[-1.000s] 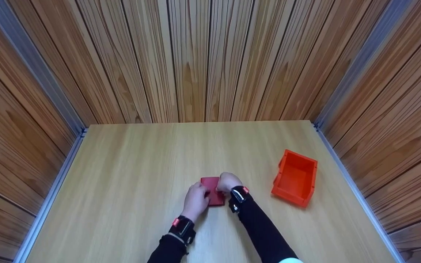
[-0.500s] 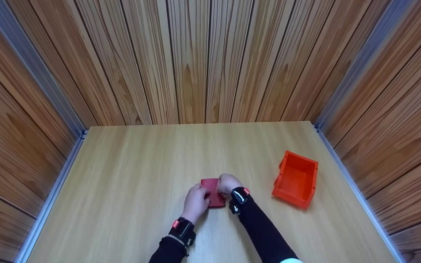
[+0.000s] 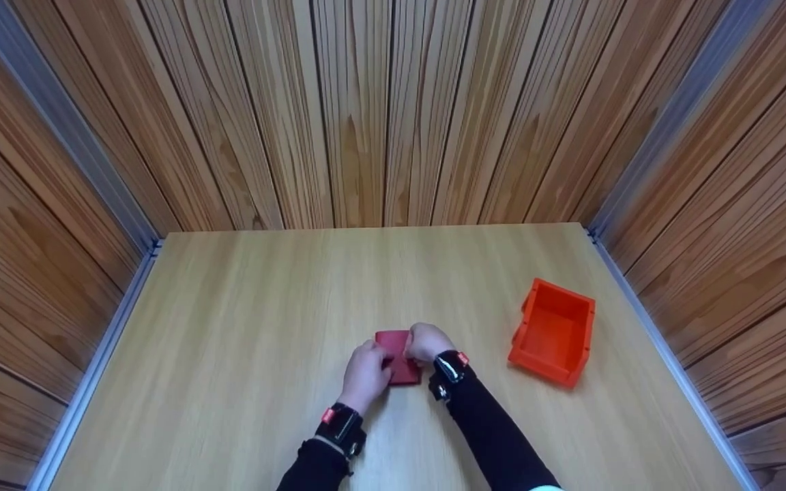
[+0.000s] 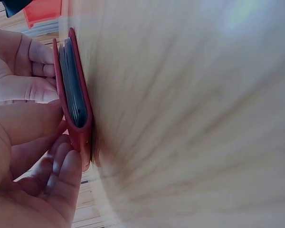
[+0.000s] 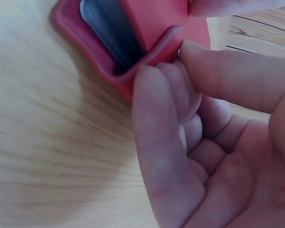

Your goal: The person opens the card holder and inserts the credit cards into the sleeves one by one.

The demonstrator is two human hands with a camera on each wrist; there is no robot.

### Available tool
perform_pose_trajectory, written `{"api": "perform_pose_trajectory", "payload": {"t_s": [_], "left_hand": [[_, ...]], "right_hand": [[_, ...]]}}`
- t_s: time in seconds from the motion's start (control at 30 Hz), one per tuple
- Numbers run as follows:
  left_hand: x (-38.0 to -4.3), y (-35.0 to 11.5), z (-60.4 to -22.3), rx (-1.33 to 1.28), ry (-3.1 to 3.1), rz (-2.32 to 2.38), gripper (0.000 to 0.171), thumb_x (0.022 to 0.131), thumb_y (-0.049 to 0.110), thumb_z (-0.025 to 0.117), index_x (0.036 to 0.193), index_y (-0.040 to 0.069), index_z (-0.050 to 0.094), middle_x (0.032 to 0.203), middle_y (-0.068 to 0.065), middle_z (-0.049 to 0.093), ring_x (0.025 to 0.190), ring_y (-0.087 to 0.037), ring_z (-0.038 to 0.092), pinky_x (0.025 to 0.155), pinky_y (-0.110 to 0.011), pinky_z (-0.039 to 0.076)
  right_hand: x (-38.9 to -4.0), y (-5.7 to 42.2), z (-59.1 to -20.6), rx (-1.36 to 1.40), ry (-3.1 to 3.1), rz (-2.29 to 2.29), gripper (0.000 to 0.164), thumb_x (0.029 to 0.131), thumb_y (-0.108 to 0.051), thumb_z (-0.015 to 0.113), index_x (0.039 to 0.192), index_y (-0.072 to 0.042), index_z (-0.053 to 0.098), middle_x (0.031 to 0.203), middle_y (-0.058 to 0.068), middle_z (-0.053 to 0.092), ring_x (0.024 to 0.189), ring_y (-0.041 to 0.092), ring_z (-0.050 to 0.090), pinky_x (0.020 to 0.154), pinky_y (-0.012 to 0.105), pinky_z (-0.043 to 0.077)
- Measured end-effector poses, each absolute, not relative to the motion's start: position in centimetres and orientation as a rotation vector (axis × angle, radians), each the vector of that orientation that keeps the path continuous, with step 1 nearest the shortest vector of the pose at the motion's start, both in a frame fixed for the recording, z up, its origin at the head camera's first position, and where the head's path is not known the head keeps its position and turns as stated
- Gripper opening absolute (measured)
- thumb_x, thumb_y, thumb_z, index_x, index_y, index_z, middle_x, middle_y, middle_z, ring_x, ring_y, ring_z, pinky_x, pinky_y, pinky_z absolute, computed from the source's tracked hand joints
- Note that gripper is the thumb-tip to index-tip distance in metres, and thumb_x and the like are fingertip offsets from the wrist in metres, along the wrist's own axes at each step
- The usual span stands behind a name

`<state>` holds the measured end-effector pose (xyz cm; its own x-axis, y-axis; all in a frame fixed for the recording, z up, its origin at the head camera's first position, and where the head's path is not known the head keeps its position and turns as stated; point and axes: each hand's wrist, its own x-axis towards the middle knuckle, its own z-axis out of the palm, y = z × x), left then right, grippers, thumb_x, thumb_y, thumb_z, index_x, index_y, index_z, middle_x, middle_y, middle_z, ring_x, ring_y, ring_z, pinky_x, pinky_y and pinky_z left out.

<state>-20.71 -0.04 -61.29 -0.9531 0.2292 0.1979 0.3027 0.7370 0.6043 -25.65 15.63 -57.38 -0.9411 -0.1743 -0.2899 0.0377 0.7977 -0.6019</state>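
A red card holder (image 3: 401, 366) lies on the wooden table between both hands. In the left wrist view its dark, thin inner sleeves (image 4: 74, 88) show edge-on between the two red covers. My left hand (image 3: 366, 374) grips its left side, thumb on the upper cover and fingers along the edge. My right hand (image 3: 427, 342) pinches the right side; in the right wrist view, thumb and index finger hold a narrow red strap (image 5: 164, 45) curving round the open side. Part of the strap's end is hidden behind these fingertips.
An orange-red plastic bin (image 3: 553, 334) stands to the right on the table (image 3: 263, 293), turned at a slight angle. Wood-plank walls (image 3: 359, 116) and grey metal rails (image 3: 666, 361) border the table at the back and sides.
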Motion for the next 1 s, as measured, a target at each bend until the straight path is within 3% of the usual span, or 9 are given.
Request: {"api": "perform_pose_trajectory", "payload": {"t_s": [0.37,1.0], "left_hand": [[-20.7,0.1,-61.1,-0.421,-2.832,-1.053,0.015,0.078,0.001,0.078,0.092,0.003,0.072,0.09,-0.006,0.058,0.086,-0.026,0.057,0.078,-0.041,0.048],[-20.6,0.2,-61.0,-0.433,-2.783,-0.982,0.015,0.078,0.004,0.079,0.084,0.006,0.066,0.084,-0.004,0.058,0.081,-0.024,0.058,0.073,-0.04,0.048]], "right_hand": [[-24.6,15.6,-57.4,-0.125,2.745,-0.865,0.022,0.082,0.003,0.068,0.073,-0.009,0.052,0.066,-0.001,0.049,0.06,0.014,0.048,0.054,0.025,0.039],[-24.0,16.6,-57.8,-0.282,2.884,-0.876,0.014,0.081,-0.001,0.071,0.077,-0.007,0.059,0.07,-0.003,0.054,0.065,0.015,0.05,0.064,0.033,0.045]]}}
